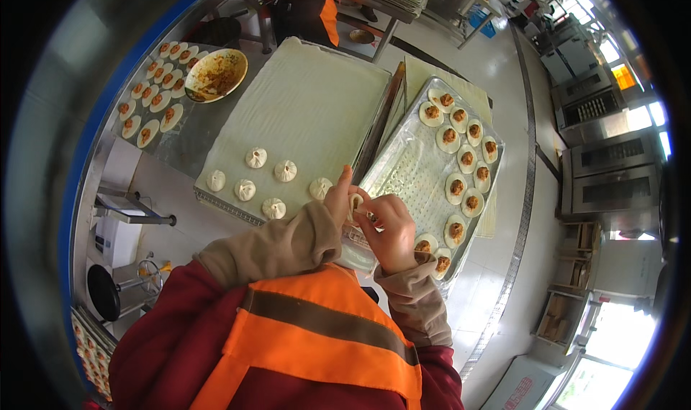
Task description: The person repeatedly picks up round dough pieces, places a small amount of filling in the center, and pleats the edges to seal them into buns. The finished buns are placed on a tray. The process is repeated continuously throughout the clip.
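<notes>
My left hand (338, 196) cradles a filled dough wrapper (356, 201), its brown filling partly showing through the gathered opening. The fingers of my right hand (392, 230) pinch the dough's edge from the other side. Just left of my hands, several closed, pleated buns (286, 170) sit at the near end of a cloth-lined tray (309, 93). To the right a metal tray (396, 158) carries flat round wrappers (457, 187), each topped with filling, mostly along its far and right sides. My right wrist partly covers the nearest of them.
At the far left, more topped wrappers (158, 99) lie on a metal table (180, 133) beside a bowl (198, 98) of filling. Beyond the cloth-lined tray stands another person (306, 14) in an orange-trimmed apron. A black round stool (104, 293) is at lower left; ovens (612, 172) line the right.
</notes>
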`<state>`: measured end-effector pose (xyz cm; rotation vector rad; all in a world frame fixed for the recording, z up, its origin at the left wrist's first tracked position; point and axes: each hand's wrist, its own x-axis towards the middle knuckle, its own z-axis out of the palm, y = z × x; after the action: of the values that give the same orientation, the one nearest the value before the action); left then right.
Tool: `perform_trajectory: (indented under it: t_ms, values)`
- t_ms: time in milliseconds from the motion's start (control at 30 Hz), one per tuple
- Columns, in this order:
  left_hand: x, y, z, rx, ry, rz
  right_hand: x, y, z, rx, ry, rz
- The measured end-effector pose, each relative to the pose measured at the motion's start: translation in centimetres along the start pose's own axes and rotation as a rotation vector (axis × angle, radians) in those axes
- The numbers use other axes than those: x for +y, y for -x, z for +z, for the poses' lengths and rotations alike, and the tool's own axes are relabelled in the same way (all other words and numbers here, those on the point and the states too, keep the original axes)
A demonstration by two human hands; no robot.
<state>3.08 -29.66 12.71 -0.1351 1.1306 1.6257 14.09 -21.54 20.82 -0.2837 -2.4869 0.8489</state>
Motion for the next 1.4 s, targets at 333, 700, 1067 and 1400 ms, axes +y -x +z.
perform_trajectory:
  t_ms: [333, 700, 1067, 1400]
  values:
    - [-0.4, -0.7, -1.4, -0.092, -0.039, -0.103, 0.0, -1.2, -0.4, -0.227, 0.030, -0.169]
    - [1.6, 2.4, -2.3, -0.293, -0.078, -0.138, -1.7, -1.9, -1.5, -0.301, -0.071, -0.134]
    - [3.6, 5.5, -2.3, -0.450, -0.035, -0.144, -4.6, -2.6, -2.5, -0.279, 0.042, -0.268]
    - [3.5, 5.4, -2.0, -0.550, 0.009, -0.198, -6.0, -1.4, -2.5, -0.361, 0.084, -0.073]
